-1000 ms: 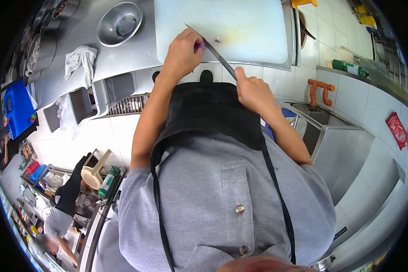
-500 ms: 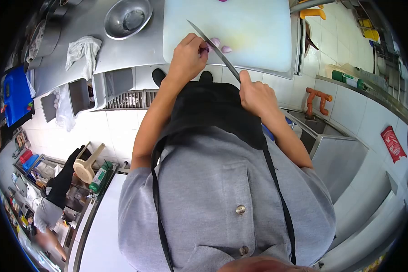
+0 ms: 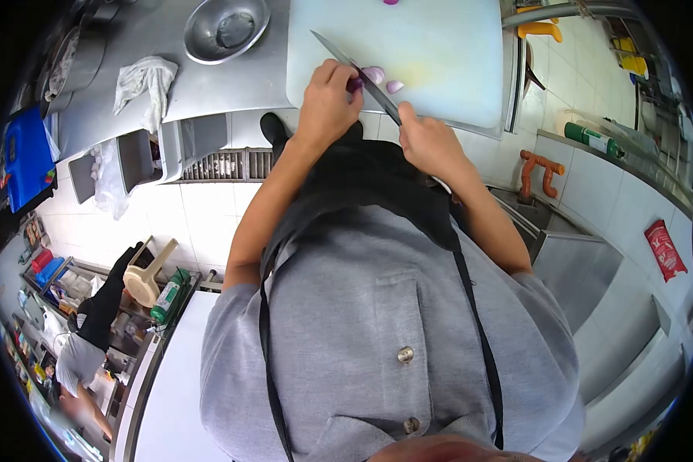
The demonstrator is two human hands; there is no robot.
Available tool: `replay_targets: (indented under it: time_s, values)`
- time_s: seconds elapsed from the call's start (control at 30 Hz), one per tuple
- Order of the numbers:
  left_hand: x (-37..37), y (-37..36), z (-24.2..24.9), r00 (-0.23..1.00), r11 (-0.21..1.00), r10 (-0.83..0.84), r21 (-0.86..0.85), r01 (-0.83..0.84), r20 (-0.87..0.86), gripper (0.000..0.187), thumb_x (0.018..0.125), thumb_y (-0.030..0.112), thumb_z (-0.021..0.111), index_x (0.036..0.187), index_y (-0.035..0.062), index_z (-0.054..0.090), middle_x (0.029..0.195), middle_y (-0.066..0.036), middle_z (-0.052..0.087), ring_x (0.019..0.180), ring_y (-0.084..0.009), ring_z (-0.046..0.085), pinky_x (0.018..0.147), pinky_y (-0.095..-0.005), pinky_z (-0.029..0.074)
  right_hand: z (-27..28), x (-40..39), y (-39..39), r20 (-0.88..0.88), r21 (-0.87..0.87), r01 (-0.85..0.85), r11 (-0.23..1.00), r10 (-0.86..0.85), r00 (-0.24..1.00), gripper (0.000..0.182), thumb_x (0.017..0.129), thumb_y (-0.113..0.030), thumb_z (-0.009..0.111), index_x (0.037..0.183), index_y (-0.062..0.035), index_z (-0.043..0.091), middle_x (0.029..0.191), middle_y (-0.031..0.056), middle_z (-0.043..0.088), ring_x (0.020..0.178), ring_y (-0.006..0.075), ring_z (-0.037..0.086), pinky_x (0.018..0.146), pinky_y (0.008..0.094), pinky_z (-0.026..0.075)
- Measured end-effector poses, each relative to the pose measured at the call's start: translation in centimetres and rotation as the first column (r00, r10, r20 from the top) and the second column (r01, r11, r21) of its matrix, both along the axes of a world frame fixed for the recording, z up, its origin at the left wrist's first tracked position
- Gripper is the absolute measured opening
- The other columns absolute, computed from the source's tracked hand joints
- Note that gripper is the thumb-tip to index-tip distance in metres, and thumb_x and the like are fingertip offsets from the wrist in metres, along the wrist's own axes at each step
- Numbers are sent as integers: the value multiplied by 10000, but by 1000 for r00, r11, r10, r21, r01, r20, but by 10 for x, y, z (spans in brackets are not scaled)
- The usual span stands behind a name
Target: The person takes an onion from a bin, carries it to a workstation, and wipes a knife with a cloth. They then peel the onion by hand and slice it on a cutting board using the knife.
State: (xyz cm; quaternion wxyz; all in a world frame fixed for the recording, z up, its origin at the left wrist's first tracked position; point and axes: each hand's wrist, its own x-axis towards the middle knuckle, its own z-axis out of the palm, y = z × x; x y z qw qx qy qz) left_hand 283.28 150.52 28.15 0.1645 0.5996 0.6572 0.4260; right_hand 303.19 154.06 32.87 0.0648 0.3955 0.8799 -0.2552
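My left hand (image 3: 329,102) is closed on a piece of purple onion (image 3: 354,84), mostly hidden behind its fingers, at the near edge of the white cutting board (image 3: 446,54). In my right hand (image 3: 431,144) is the handle of a long knife (image 3: 379,98). Its blade slants up and left across the board, passing right beside the fingertips of my left hand, with the tip pointing away from me. Just past the blade, a pale onion slice (image 3: 374,75) lies on the board, with a small onion wedge (image 3: 394,86) to its right.
A metal bowl (image 3: 200,46) stands on the steel counter (image 3: 277,81) left of the board, near a crumpled white cloth (image 3: 142,81). More purple onion (image 3: 391,1) shows at the board's far side. Grey bins (image 3: 135,162) sit below the counter. Another person (image 3: 85,358) is at the lower left.
The view has shifted slightly, moving the board and bowl a little right. My right hand and the knife handle have moved a little up and left; my left hand keeps holding the onion.
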Motion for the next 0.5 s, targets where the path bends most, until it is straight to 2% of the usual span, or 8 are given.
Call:
replay_targets:
  time_s: [0.07,0.17,0.27,0.33,0.5]
  values:
    - [-5,2,-3,999,999,32,11,-32,-11,233,719,-22,709,933,1,620,905,-107,598,776,-239,642,708,-333,543,2,-4,3,-9,-2,-11,1000,11,1000,268,817,-90,558,1038,-20,424,711,244,618,682,456,621,586,558,473]
    - [-12,0,-5,1000,1000,-5,4,5,16,238,719,-24,710,937,3,621,909,-104,600,784,-240,643,721,-333,548,6,-12,5,-14,-37,-6,999,6,1000,276,814,-86,561,1047,-20,428,713,246,617,688,464,617,590,559,471]
    - [-15,-3,-3,998,1000,-29,-7,29,58,231,720,-22,712,930,4,621,905,-100,603,787,-239,642,724,-331,545,9,-16,3,-10,-1,13,1000,-13,1000,267,809,-75,562,1036,-20,433,689,238,617,678,454,622,599,554,479]
    - [-14,-5,-3,998,1000,-8,11,7,65,222,721,-19,713,921,5,619,891,-97,602,767,-234,634,711,-330,538,21,-18,-4,11,83,15,996,-16,1000,252,806,-69,566,1020,-19,444,652,225,614,651,439,628,588,544,486]
    - [-13,-3,-6,999,999,-4,34,3,44,212,726,6,712,916,9,618,872,-93,599,737,-235,618,687,-334,527,47,-13,-20,124,100,20,995,-33,992,233,819,-78,567,1013,-17,454,627,217,613,627,423,632,565,532,490]
